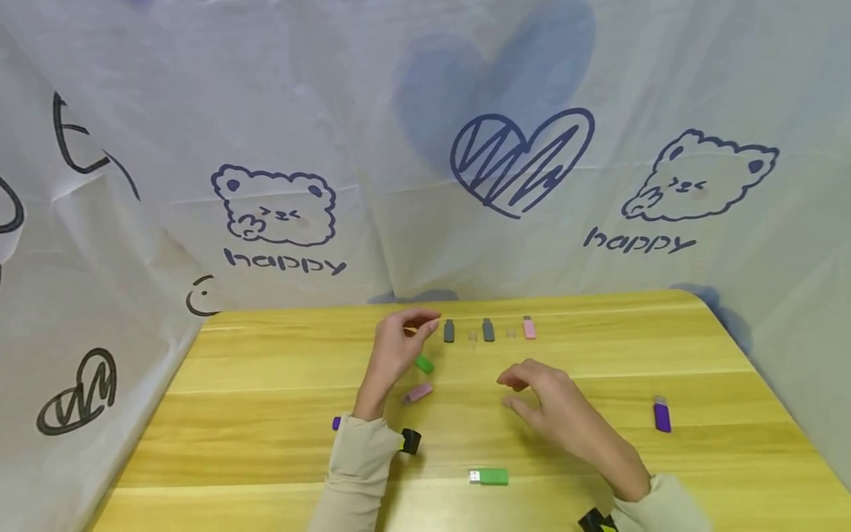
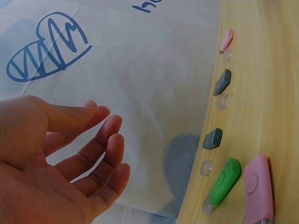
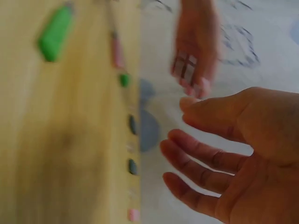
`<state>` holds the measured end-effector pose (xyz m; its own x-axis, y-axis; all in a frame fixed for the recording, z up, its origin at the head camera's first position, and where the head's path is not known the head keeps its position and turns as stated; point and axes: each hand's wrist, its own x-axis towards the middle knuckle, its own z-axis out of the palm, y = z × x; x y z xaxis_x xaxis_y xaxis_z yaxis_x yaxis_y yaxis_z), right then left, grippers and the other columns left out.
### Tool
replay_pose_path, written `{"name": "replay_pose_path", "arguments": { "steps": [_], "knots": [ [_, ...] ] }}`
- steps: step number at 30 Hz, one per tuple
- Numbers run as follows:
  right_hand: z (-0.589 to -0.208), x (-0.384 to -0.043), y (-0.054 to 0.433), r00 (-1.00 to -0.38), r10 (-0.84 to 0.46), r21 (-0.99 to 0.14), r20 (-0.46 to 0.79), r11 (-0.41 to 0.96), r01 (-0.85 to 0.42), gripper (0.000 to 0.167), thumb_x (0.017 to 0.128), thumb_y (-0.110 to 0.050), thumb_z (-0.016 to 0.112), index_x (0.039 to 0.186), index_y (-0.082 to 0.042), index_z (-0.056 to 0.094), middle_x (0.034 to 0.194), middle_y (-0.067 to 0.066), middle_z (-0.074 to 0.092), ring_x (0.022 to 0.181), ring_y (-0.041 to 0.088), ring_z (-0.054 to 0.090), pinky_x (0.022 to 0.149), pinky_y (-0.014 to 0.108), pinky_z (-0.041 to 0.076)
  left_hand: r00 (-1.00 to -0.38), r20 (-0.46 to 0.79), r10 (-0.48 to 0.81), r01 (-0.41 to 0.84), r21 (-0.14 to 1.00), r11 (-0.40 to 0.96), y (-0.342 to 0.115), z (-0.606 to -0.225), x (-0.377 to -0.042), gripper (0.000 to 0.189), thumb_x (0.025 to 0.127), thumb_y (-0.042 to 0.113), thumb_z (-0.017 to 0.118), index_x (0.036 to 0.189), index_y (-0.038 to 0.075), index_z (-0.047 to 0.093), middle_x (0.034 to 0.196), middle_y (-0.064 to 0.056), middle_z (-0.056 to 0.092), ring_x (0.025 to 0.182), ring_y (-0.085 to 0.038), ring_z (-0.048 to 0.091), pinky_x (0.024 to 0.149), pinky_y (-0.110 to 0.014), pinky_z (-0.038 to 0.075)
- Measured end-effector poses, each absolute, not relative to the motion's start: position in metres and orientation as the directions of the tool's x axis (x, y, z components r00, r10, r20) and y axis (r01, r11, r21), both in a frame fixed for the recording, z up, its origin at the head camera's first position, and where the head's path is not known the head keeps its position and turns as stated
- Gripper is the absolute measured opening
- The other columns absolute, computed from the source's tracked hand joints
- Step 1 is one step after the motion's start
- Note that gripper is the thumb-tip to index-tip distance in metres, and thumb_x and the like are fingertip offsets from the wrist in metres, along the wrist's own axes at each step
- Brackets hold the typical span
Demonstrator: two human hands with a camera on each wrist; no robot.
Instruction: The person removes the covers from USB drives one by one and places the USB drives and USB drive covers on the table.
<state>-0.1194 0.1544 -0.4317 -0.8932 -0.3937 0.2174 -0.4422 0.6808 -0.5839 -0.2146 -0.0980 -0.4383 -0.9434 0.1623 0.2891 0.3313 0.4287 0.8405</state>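
My left hand [image 1: 397, 346] hovers above the table just left of a row at the back, fingers loosely bent and holding nothing visible. The row has a grey USB stick [image 1: 449, 331], a second grey USB stick [image 1: 488, 330] and a pink USB stick [image 1: 529, 328], with small clear caps [image 2: 206, 168] beside them. Close to my left hand lie a green USB stick [image 1: 424, 363], partly hidden by it in the head view, and another pink USB stick [image 1: 419, 393]. My right hand [image 1: 555, 403] is raised over the table, thumb and fingers apart, with nothing in it.
A green USB stick [image 1: 493, 476] lies near the front between the forearms. A purple USB stick [image 1: 662, 415] lies at the right. Another purple piece [image 1: 336, 423] shows partly behind the left sleeve. Printed white cloth [image 1: 372, 111] hangs behind the wooden table [image 1: 266, 384].
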Motion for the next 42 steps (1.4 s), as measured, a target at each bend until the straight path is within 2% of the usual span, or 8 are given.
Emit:
{"name": "replay_pose_path", "arguments": {
  "steps": [6, 13, 17, 22, 26, 35, 39, 42],
  "knots": [
    [-0.444, -0.103, 0.143, -0.824, -0.532, -0.53, 0.195, 0.65, -0.545, 0.023, 0.091, -0.008, 0.078, 0.113, -0.006, 0.072, 0.107, 0.003, 0.07, 0.096, 0.022, 0.068, 0.081, 0.033, 0.059, -0.942, 0.29, 0.171, 0.336, 0.84, 0.426, -0.097, -0.438, -0.215, 0.016, 0.099, 0.012, 0.07, 0.111, 0.006, 0.078, 0.106, -0.008, 0.076, 0.096, -0.024, 0.069, 0.082, -0.042, 0.057],
    [-0.455, -0.086, 0.135, -0.794, -0.603, -0.517, 0.078, 0.656, -0.549, 0.028, 0.09, -0.016, 0.081, 0.115, -0.007, 0.071, 0.112, 0.002, 0.066, 0.096, 0.018, 0.066, 0.081, 0.031, 0.058, -0.937, 0.299, 0.179, 0.347, 0.842, 0.414, -0.097, -0.439, -0.214, 0.016, 0.099, 0.011, 0.069, 0.112, 0.006, 0.078, 0.105, -0.008, 0.076, 0.094, -0.025, 0.07, 0.081, -0.041, 0.058],
    [-0.462, -0.08, 0.132, -0.778, -0.626, -0.514, 0.054, 0.651, -0.559, 0.029, 0.09, -0.02, 0.081, 0.115, -0.008, 0.072, 0.11, -0.001, 0.064, 0.094, 0.012, 0.064, 0.081, 0.028, 0.057, -0.934, 0.303, 0.19, 0.355, 0.84, 0.409, -0.099, -0.439, -0.214, 0.017, 0.1, 0.011, 0.069, 0.112, 0.005, 0.077, 0.106, -0.009, 0.076, 0.094, -0.025, 0.07, 0.08, -0.039, 0.058],
    [-0.469, -0.074, 0.128, -0.761, -0.649, -0.554, 0.029, 0.623, -0.552, 0.02, 0.094, -0.019, 0.077, 0.112, -0.012, 0.072, 0.109, -0.006, 0.061, 0.091, 0.004, 0.057, 0.081, 0.025, 0.055, -0.93, 0.304, 0.208, 0.364, 0.843, 0.397, -0.1, -0.44, -0.212, 0.017, 0.1, 0.011, 0.069, 0.112, 0.004, 0.078, 0.105, -0.008, 0.076, 0.094, -0.024, 0.07, 0.079, -0.039, 0.058],
    [-0.472, -0.072, 0.128, -0.756, -0.653, -0.549, 0.03, 0.622, -0.559, 0.013, 0.096, -0.017, 0.074, 0.108, -0.015, 0.073, 0.108, -0.008, 0.062, 0.093, 0.004, 0.057, 0.081, 0.025, 0.055, -0.929, 0.291, 0.228, 0.36, 0.855, 0.375, -0.101, -0.442, -0.208, 0.017, 0.099, 0.011, 0.07, 0.112, 0.004, 0.077, 0.106, -0.008, 0.076, 0.093, -0.024, 0.07, 0.079, -0.039, 0.058],
    [-0.474, -0.073, 0.127, -0.733, -0.675, -0.556, 0.085, 0.578, -0.597, 0.008, 0.095, -0.006, 0.072, 0.102, -0.01, 0.073, 0.101, -0.007, 0.063, 0.09, 0.004, 0.059, 0.078, 0.021, 0.055, -0.938, 0.227, 0.262, 0.318, 0.865, 0.387, -0.113, -0.443, -0.201, 0.018, 0.1, 0.011, 0.068, 0.115, 0.005, 0.076, 0.109, -0.009, 0.076, 0.096, -0.022, 0.07, 0.085, -0.04, 0.058],
    [-0.475, -0.073, 0.126, -0.734, -0.673, -0.568, 0.091, 0.57, -0.594, 0.007, 0.094, -0.005, 0.073, 0.098, -0.011, 0.072, 0.098, -0.008, 0.062, 0.088, 0.003, 0.059, 0.077, 0.021, 0.055, -0.934, 0.21, 0.29, 0.312, 0.875, 0.37, -0.122, -0.439, -0.198, 0.019, 0.101, 0.011, 0.068, 0.117, 0.005, 0.075, 0.111, -0.013, 0.075, 0.096, -0.027, 0.071, 0.086, -0.038, 0.058],
    [-0.477, -0.072, 0.127, -0.744, -0.661, -0.599, 0.096, 0.558, -0.574, 0.014, 0.093, -0.001, 0.073, 0.094, -0.014, 0.069, 0.095, -0.01, 0.061, 0.085, 0.002, 0.058, 0.075, 0.021, 0.054, -0.927, 0.18, 0.329, 0.29, 0.901, 0.323, -0.128, -0.437, -0.193, 0.021, 0.101, 0.011, 0.067, 0.12, 0.004, 0.074, 0.112, -0.014, 0.074, 0.099, -0.034, 0.071, 0.087, -0.035, 0.057]
  ]
}}
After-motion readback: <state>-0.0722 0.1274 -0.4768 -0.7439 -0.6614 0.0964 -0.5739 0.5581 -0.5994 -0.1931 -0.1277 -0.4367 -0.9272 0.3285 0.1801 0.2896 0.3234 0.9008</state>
